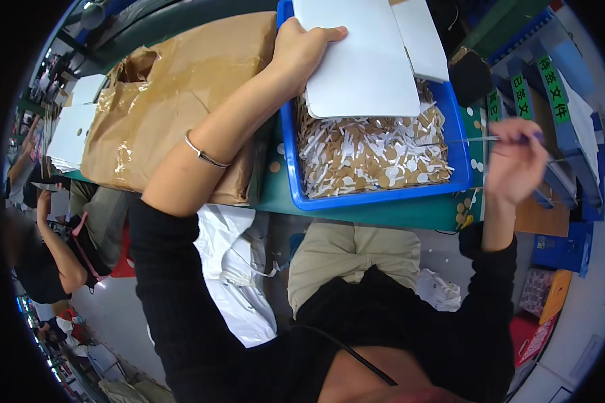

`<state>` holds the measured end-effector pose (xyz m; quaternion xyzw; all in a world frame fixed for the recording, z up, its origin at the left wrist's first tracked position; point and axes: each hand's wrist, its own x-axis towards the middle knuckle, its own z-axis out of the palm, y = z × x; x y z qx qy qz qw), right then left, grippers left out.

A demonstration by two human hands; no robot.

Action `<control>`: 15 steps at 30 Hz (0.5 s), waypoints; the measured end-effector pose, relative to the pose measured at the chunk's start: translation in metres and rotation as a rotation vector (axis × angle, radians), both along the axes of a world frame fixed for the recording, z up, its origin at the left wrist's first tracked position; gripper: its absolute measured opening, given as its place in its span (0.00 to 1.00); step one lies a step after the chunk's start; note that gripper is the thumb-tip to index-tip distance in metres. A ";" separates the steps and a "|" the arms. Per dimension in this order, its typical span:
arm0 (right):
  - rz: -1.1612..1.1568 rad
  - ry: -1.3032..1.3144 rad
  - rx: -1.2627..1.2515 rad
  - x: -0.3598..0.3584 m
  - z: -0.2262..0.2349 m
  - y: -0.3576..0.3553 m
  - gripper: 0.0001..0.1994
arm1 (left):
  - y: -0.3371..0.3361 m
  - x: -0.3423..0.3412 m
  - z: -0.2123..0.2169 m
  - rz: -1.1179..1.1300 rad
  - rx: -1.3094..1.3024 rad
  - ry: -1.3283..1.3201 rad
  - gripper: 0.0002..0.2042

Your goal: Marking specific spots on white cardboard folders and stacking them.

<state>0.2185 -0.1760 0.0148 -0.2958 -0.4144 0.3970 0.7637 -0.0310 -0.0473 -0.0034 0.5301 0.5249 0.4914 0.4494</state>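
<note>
Green tabletop edge skirts the blue tray.

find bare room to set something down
Bare: top of brown parcel, between torn hole and left forearm; thin table strip along near edge of blue tray. Crowded: tray full of scraps; table right of it, strewn with discs.

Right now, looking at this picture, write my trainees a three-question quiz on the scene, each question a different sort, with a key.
1. True or false: the parcel lies to the right of the blue tray.
2. Which does the right hand hold: (a) a hammer, (b) a thin tool, (c) a roll of tape?
3. Fill the gap: the left hand holds a ____ card over the tray of scraps.

Key: 1. False, it lies to the left. 2. b. 3. White.
</note>
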 end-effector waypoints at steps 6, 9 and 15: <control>0.276 0.187 0.301 0.007 0.011 -0.032 0.13 | -0.008 0.024 -0.006 -0.133 -0.114 0.314 0.22; 0.412 0.204 0.397 -0.021 0.000 -0.028 0.15 | -0.013 0.021 -0.002 -0.106 -0.098 0.438 0.23; 0.189 0.333 0.412 -0.041 -0.007 -0.031 0.18 | -0.037 0.025 0.003 -0.130 0.072 0.451 0.22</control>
